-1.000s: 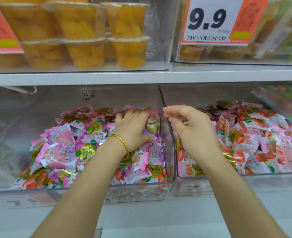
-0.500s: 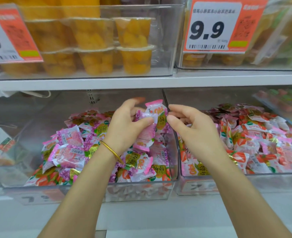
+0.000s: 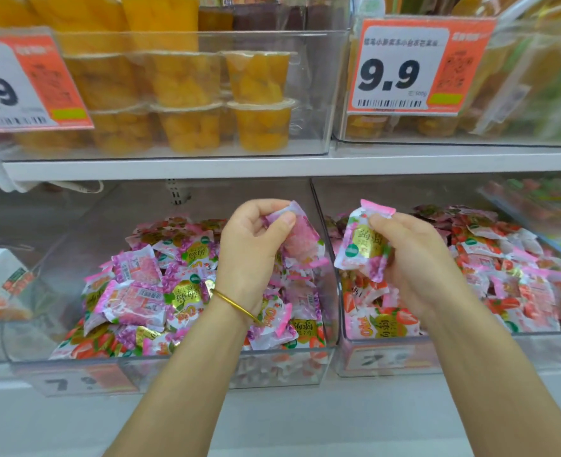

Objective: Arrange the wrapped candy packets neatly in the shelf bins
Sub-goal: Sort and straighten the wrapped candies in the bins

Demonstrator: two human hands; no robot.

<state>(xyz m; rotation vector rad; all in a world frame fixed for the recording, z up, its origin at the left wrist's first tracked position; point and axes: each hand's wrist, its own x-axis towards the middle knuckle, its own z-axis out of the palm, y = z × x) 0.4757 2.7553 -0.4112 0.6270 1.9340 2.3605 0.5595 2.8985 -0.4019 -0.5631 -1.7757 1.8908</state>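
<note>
While both hands hang raised above the heaps, sorting is mid-step. Left hand [image 3: 249, 249] curls round a pink packet [image 3: 300, 237], thumb on top, with the purple-packet bin [image 3: 190, 371] directly beneath it. Right hand [image 3: 414, 258] pinches a purple-and-gold packet [image 3: 363, 245]; the strawberry bin [image 3: 470, 354] lies below and outward of it. Judgement: this packet matches the left heap, so next carry it across and lay it flat. Half a second ago the right hand was empty, fingers spread beside the left's bundle.
</note>
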